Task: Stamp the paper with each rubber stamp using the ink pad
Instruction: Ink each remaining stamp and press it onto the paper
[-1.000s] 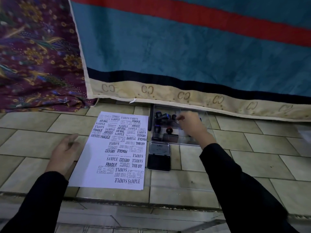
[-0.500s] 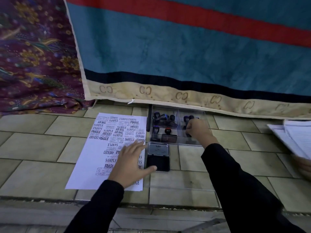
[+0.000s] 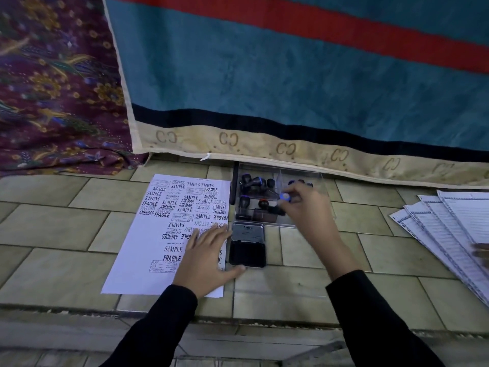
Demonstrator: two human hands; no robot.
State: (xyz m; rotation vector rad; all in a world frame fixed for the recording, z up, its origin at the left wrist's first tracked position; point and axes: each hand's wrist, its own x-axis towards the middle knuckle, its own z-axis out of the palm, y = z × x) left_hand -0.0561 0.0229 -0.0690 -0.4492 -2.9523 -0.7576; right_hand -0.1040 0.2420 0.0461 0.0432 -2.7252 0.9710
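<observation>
A white paper (image 3: 148,242) covered with black stamp prints lies on the tiled floor. My left hand (image 3: 205,256) presses flat on its lower right part, thumb reaching toward the open black ink pad (image 3: 247,254). Behind the pad stands a clear plastic box (image 3: 312,176) holding several dark rubber stamps (image 3: 252,182). My right hand (image 3: 307,207) hovers over the box and pinches a rubber stamp with a blue-white top (image 3: 285,197).
A teal blanket with a red stripe and beige border (image 3: 291,88) hangs behind the box. A purple floral cloth (image 3: 53,88) lies at the left. A fan of printed sheets (image 3: 449,226) lies at the right, with another person's fingers (image 3: 480,250) on them.
My left hand came from the paper's left edge onto its lower right part. My right hand reached into the box and has lifted out a stamp. Printed sheets came into view at right.
</observation>
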